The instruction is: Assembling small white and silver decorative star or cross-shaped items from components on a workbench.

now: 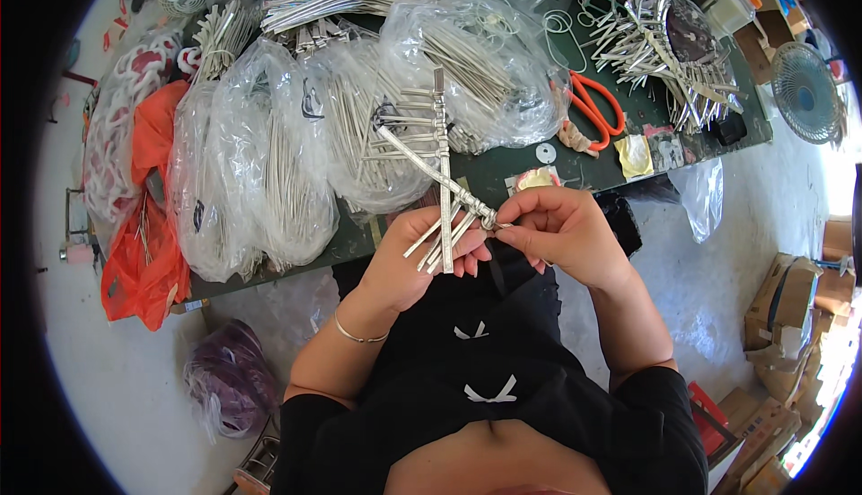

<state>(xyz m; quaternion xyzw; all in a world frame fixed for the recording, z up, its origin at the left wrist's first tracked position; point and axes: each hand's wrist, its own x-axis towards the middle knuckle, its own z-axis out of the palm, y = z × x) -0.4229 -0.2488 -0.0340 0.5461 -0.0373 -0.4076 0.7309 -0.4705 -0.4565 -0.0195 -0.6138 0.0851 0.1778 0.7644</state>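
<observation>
My left hand (422, 248) grips a bundle of flat silver metal strips (442, 181) that fan out upward and downward from one joint. My right hand (557, 226) pinches that joint (489, 219) between thumb and fingers, right beside the left hand. Both hands hover over my lap, just in front of the dark green table (503, 167). A thin bracelet (357, 333) circles my left wrist.
Clear plastic bags of silver strips (269, 163) cover the table's left and middle. Orange-handled scissors (594, 105), loose strip assemblies (664, 51), an orange bag (144, 253), a purple bag on the floor (229, 378), a small fan (808, 91) and cardboard boxes (790, 315) surround me.
</observation>
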